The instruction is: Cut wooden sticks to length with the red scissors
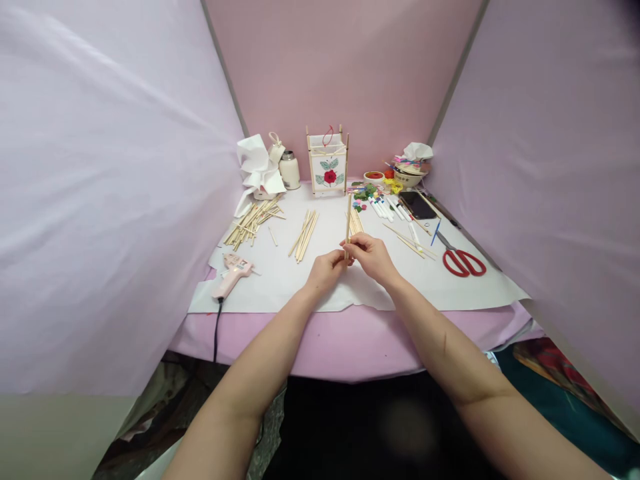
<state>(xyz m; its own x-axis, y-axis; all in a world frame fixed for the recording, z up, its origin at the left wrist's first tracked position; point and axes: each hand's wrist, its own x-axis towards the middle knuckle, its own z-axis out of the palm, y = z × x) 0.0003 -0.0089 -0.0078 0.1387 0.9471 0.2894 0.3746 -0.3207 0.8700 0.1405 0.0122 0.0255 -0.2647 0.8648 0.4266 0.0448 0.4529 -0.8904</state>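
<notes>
Both forearms reach in from the near edge over the pink-covered worktop (350, 347), meeting at the middle above the white paper sheet (280, 280). My left hand (327, 270) and right hand (373, 257) are touching at the fingertips, both pinching the lower end of one thin wooden stick (348, 223). The stick stands nearly upright between them, long axis vertical, top end pointing up and away from me, bottom end hidden in the fingers. Left of my hands, near the paper's front corner, lies a pink glue gun (231, 275), its black cord dropping over the worktop edge. To the right lie red-handled scissors (463, 260), handles toward me. Just behind the hands a small bundle of sticks (356, 221) rests flat; farther left another loose bundle (303, 235), then a bigger scattered pile of sticks (250, 223). On the right a few single sticks, a row of white marker pens (387, 208) and a dark phone (418, 205). At the back: crumpled white tissue (257, 170), a small white bottle (289, 171), and a square paper lantern (328, 163) with a red flower and green leaves on its front and a stick frame. Right of it, a small bowl (373, 177) with something red inside, contents not clear, and a larger bowl (407, 175) heaped with colourful bits and tissue on top. Pale purple cloth walls close in all around.
</notes>
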